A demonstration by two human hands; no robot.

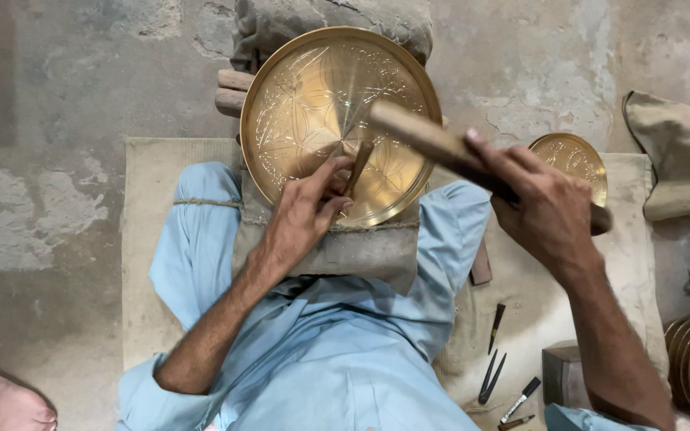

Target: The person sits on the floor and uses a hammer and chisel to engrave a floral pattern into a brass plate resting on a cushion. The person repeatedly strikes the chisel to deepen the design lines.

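While the left hand [307, 209] pinches a chisel [358, 168] upright on the brass tray [297, 104], the right hand [549, 209] clasps a raised mallet [433, 144].

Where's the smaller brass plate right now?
In the head view, the smaller brass plate lies on the mat at the person's right, just beyond the right hand gripping the wooden mallet, right of the large brass tray.

Rough grey concrete floor [57, 96] with pale worn patches, a beige mat [149, 239] spread over it, crumpled canvas sacking [680, 152] lay at the right edge, soft even light.
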